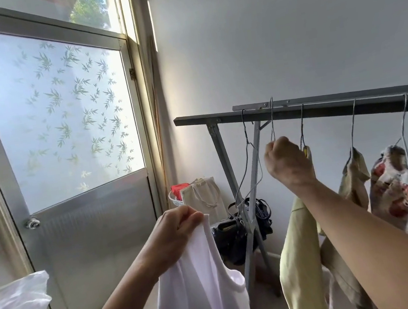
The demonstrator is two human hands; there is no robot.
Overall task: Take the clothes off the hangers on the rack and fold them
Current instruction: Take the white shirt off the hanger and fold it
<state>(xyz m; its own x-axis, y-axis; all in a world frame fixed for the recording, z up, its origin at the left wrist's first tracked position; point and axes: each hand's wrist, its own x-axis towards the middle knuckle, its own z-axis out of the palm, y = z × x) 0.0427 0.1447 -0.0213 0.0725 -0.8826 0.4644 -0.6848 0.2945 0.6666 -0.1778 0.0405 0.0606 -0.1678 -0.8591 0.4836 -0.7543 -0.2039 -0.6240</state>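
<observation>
Closest in, the left hand [175, 232] pinches one shoulder strap of a white tank top [202, 273], which hangs from that grip at the lower middle. Farther right, the right hand [287, 160] is raised, fingers curled round the neck of a wire hanger [272, 125] at the grey rack [323, 108]. Beside it, a pale yellow garment [298, 259], a khaki garment [354, 176] and a patterned garment [393, 187] hang along the bar.

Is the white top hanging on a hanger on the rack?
No: the left hand grips the white top by its shoulder strap, low and apart from the rail of the rack.
</observation>
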